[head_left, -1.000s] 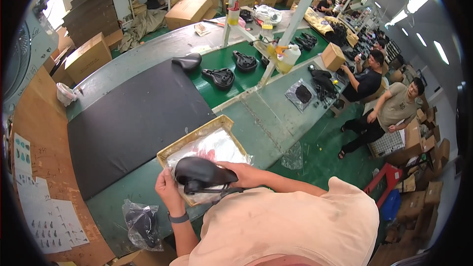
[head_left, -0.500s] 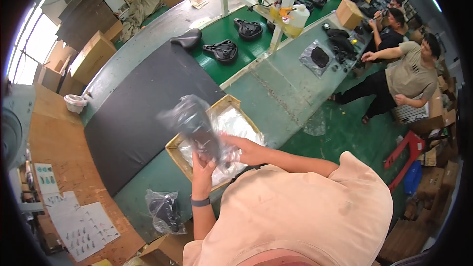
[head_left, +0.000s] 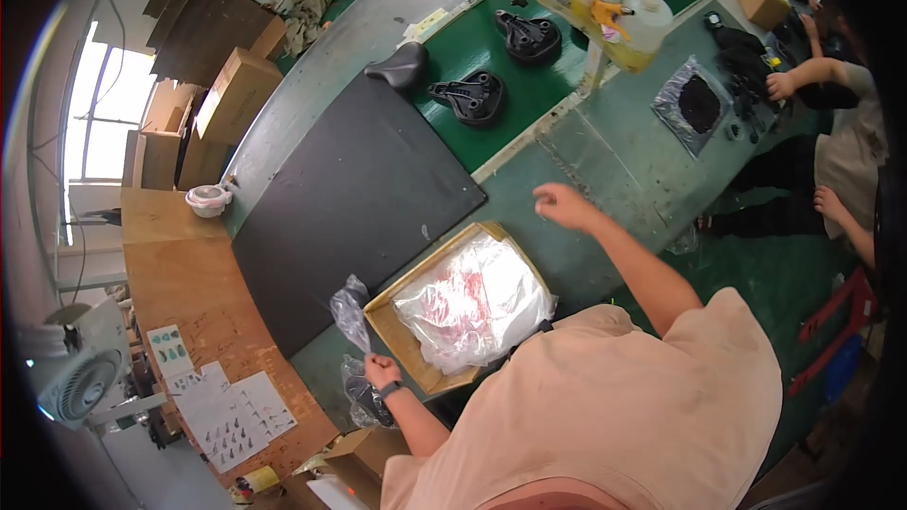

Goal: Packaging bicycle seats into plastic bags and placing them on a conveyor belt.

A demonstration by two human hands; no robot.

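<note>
My left hand [head_left: 382, 371] is closed on the gathered end of a clear plastic bag [head_left: 350, 314], which sticks out beyond the fist over the near edge of the black mat; a dark shape shows through the film. Just below it lies another bagged black item [head_left: 365, 395], partly behind my wrist. My right hand [head_left: 564, 206] is raised over the green table, fingers loosely bent and apart, holding nothing. Between my hands stands a shallow cardboard box [head_left: 413, 360] with a stack of clear plastic bags [head_left: 472, 307] inside.
A black mat [head_left: 350, 189] covers the table ahead. Beyond it, black bicycle saddles [head_left: 470, 97] rest on a green belt, near a spray bottle [head_left: 647, 24] and a white post. A fan [head_left: 85, 378] stands left; co-workers [head_left: 850, 132] are at right.
My left hand has carried the bagged item left, away from above the box. My right hand has let go of it and swung out to the right. The view has shifted.
</note>
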